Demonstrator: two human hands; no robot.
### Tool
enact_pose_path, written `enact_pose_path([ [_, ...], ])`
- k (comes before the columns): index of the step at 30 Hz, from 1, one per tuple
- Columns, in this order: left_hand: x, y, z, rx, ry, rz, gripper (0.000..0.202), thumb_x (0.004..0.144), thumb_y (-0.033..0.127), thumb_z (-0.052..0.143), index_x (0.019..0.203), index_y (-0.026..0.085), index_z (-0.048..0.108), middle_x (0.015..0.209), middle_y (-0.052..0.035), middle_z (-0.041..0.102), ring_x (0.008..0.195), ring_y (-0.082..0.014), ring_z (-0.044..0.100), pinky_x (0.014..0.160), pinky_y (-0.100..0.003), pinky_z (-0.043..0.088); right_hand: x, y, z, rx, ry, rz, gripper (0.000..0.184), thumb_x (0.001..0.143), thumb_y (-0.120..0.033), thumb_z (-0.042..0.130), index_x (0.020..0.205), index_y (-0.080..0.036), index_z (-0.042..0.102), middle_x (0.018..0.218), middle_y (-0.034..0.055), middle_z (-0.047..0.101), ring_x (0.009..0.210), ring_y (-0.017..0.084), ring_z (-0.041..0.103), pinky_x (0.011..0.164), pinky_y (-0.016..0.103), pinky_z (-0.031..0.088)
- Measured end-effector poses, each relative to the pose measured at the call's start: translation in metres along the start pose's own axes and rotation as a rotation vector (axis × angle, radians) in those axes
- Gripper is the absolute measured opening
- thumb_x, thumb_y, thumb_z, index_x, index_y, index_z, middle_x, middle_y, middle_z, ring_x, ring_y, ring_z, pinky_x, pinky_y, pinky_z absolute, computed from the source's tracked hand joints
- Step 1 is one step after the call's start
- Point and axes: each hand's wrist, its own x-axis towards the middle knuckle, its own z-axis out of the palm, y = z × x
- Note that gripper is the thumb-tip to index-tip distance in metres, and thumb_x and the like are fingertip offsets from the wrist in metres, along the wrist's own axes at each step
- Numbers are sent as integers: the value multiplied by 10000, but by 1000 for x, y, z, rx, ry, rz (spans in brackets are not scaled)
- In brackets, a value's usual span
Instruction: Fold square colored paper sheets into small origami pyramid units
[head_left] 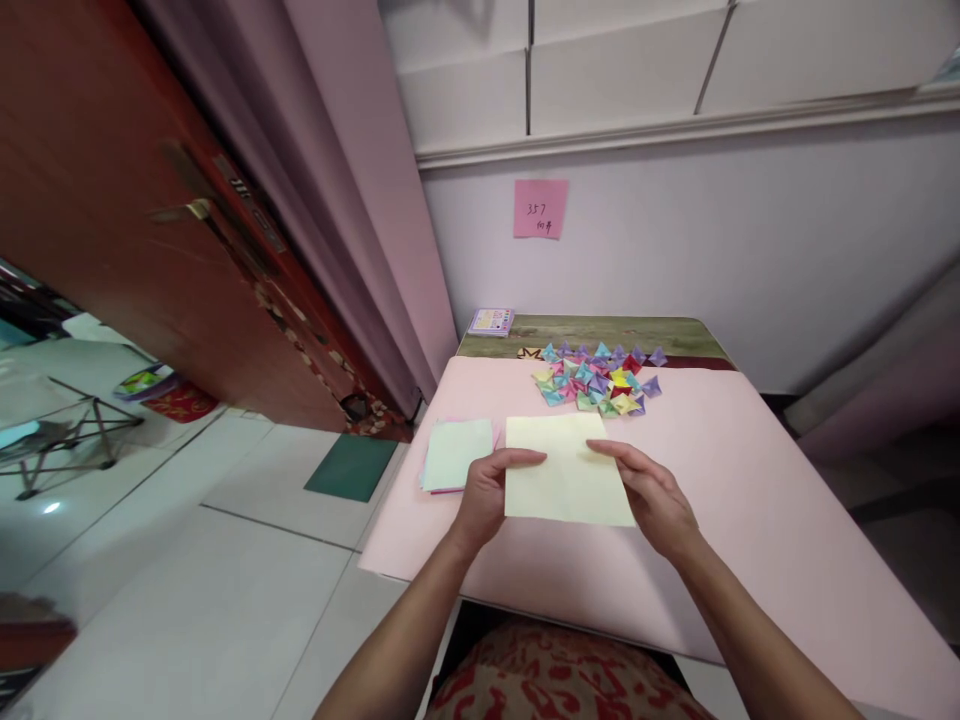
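A square sheet of pale yellow paper (566, 490) is held up over the pink table cover, between my two hands. My left hand (486, 492) grips its left side, thumb on top and fingers hidden beneath. On the right edge, my right hand (656, 500) pinches it with the thumb above. The sheet looks flat and unfolded. Left of it lies a stack of square coloured paper (459, 455), pale green on top. Beyond the sheet sits a heap of small folded paper pieces (600, 378) in many colours.
A pink cover (757, 480) lies over most of the wooden table (637, 330). At its back left corner rests a small printed pack (492, 321). A pink note (541, 209) is stuck to the wall. The brown door (247, 250) and curtain (360, 180) stand at left.
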Motion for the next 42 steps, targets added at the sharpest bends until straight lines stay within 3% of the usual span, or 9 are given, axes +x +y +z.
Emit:
enact_pose_path([
  [4,-4,8,0,-13,20,16,234,645,295,846,850,199,787,948,-85,746,854,-240,701,723,-308,554,-3,-1,4,-16,-88,-66,407,779,-306,730,1182,-276,682,1061,50,720,875,210,680,702,284,545],
  [8,-4,11,-3,-20,18,58,194,656,323,841,803,208,788,980,-88,728,886,-246,686,740,-323,542,4,-3,19,-51,23,-188,305,654,-275,851,944,-248,759,872,48,733,719,195,680,602,264,540],
  [16,-3,16,-19,22,-4,140,186,647,265,853,791,184,768,908,-72,667,864,-199,645,717,-275,520,15,-8,29,-262,140,-450,69,725,-254,802,784,-240,767,755,27,680,644,155,623,548,240,476],
  [20,-1,10,-18,28,9,141,168,683,234,824,827,186,751,898,-56,656,830,-173,627,698,-255,516,16,-8,31,-279,142,-404,140,713,-243,807,845,-242,762,835,35,690,713,174,634,582,249,485],
  [24,-2,5,-14,-56,-55,103,454,736,193,761,1179,222,667,1158,-95,660,1031,-219,637,873,-306,514,15,-5,31,-182,73,-363,308,721,-235,783,1025,-268,745,977,44,675,810,184,641,633,248,500],
  [27,-2,6,-13,-177,-83,22,511,788,190,660,1293,210,583,1198,-110,665,1073,-243,636,918,-346,501,14,-2,23,-170,38,-242,337,808,-251,662,1140,-276,715,1116,55,669,915,201,643,704,265,510],
  [32,2,11,-6,-410,104,-85,456,834,374,587,1228,146,614,1138,-121,695,1029,-266,656,876,-360,517,14,0,12,74,-66,-22,446,846,-420,555,1227,-230,685,1202,89,679,992,274,651,785,354,537],
  [37,6,8,10,-461,228,-168,897,693,289,789,1471,280,342,1128,-61,707,989,-229,680,867,-342,530,16,2,26,108,58,56,473,797,-461,688,1214,-240,662,1120,88,703,897,246,669,720,331,553],
  [42,12,-8,24,-604,154,-307,634,646,301,826,1219,149,600,1087,-118,720,922,-253,702,834,-357,552,18,12,47,186,131,82,731,765,-449,731,1420,-304,441,1107,59,690,889,222,689,708,318,570],
])
